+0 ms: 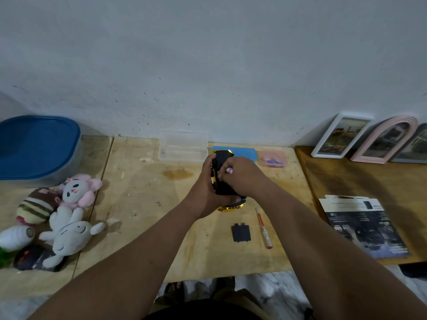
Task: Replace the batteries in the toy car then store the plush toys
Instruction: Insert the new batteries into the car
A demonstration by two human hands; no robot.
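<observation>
- Nearest on the wooden table (143, 204): black battery cover (241, 232) lying flat, red-handled screwdriver (263, 228) just right of it.
- Beyond those, toy car (223, 181) held belly-up off the table, gold trim showing.
- Left hand (205, 192) wrapped round the car's left side.
- Right hand (240, 175) pinching a battery (229, 170) against the underside.
- Far left: plush toys (67, 213) heaped near a blue-lidded container (37, 146).
- Far centre: clear plastic case (183, 146), open.

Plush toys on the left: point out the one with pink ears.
The white-faced plush with pink ears, nearest the blue-lidded container. The brown and cream striped plush and the two plain white ones in front show no pink ears.
</observation>
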